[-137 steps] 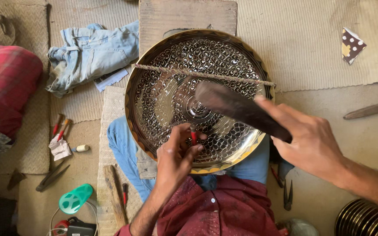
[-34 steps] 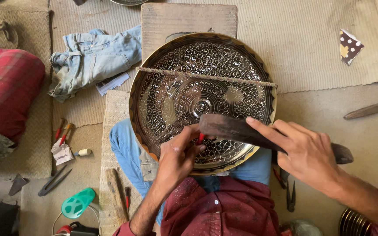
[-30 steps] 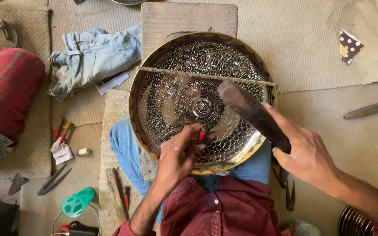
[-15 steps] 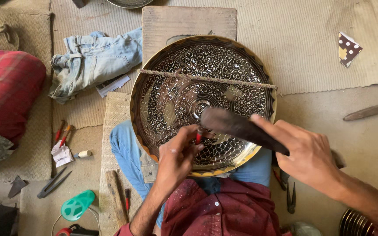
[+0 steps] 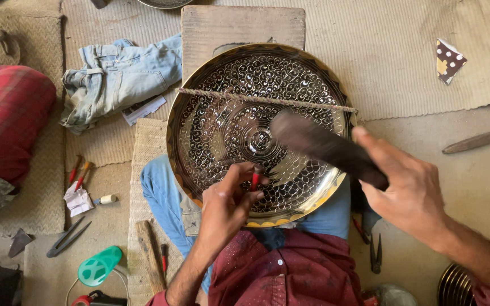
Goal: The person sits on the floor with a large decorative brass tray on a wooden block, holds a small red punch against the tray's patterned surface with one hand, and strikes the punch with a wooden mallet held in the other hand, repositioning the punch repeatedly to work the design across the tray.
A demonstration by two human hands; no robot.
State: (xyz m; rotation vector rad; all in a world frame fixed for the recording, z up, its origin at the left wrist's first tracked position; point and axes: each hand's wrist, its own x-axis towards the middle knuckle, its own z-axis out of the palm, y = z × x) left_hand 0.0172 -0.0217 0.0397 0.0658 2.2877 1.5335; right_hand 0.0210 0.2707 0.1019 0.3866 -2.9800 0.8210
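The left hand [image 5: 225, 207] pinches a small red tool [image 5: 254, 180] against the patterned metal plate [image 5: 228, 124]. The right hand [image 5: 412, 190] is closed around a dark mallet [image 5: 324, 147], blurred, above the plate.

Single head-worn view, pointed nearly straight down from above wearer's lap. Close range: engraved brass tray [image 5: 259, 133] centred, woven mat [image 5: 404, 68] seen toward top edge. No second view shared.

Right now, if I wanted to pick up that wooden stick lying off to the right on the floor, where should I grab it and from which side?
Probably take the wooden stick near its middle, coming straight down from above with fingers across its width. It lies flat and slightly slanted on the bare floor, long and thin with tapered ends, nothing touching it.
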